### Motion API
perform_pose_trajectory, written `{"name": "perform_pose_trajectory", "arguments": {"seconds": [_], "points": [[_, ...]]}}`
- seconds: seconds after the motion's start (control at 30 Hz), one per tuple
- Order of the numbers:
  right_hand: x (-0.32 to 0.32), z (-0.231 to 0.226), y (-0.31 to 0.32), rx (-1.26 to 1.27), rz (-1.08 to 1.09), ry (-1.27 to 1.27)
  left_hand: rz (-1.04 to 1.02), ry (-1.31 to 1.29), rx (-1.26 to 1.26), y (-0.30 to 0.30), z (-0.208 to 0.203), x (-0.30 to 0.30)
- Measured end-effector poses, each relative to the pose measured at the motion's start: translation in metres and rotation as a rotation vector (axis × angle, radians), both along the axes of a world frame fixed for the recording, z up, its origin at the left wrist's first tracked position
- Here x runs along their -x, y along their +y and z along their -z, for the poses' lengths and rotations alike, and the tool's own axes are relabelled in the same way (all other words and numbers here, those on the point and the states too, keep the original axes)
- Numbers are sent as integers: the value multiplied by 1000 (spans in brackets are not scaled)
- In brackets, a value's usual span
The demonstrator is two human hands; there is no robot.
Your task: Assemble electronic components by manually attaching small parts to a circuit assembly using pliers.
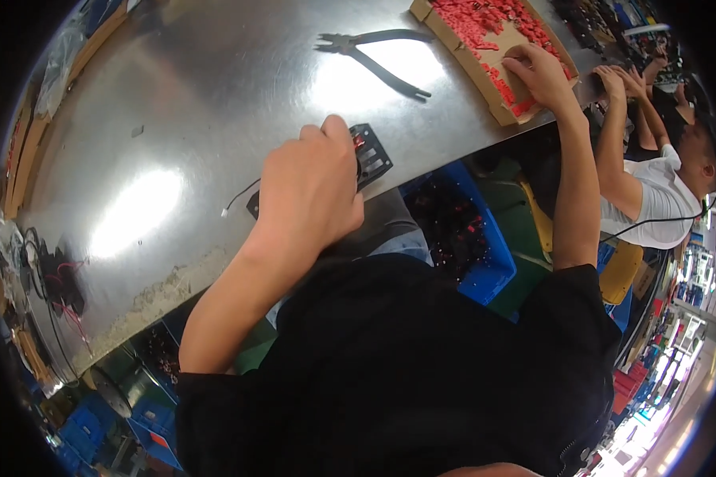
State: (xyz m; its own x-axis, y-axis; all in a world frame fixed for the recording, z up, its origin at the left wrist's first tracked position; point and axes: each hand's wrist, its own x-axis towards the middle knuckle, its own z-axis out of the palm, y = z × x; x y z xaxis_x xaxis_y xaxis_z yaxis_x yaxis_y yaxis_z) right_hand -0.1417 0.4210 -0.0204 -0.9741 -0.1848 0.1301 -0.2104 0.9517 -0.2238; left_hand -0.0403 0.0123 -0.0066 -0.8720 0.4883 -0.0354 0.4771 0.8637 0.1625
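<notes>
My left hand (306,187) is closed over a flat black slotted plastic part (376,163) at the near edge of the metal bench, covering its middle. A bit of red shows on the part beside my fingers. A thin black wire (243,193) with a small white plug comes out past my wrist. To the right, my right hand (542,75) reaches into a shallow cardboard box (469,75) of small red pieces (457,20). Its thumb and fingers are drawn together, and whatever they hold is too small to make out.
Dark-handled cutting pliers (386,73) lie open on the metal bench (215,87). Below its edge stands a blue bin (497,278) of dark and red parts. Red and black wires (68,290) lie at the far left. A co-worker in a white shirt (652,195) sits to the right.
</notes>
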Motion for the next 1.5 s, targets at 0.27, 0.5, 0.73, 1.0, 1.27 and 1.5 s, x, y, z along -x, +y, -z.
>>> {"name": "perform_pose_trajectory", "arguments": {"seconds": [0.27, 0.5, 0.73, 1.0, 1.27, 1.5], "points": [[-61, -19, -102, 893, 13, 167, -27, 47, -31, 3, 7, 2], [-85, -20, -203, 996, -160, -610, 49, 44, -64, 0, 4, 3], [-54, -24, -205, 842, -236, -725, 54, 56, -63, 0, 3, 2], [-42, -34, -209, 753, -295, -827, 56, 77, -79, 0, 5, 1], [-74, -24, -198, 895, -181, -723, 44, 93, -122, -1, 11, 1], [-105, -14, -203, 1148, -91, -519, 44, 100, -147, -2, 12, 2]]}}
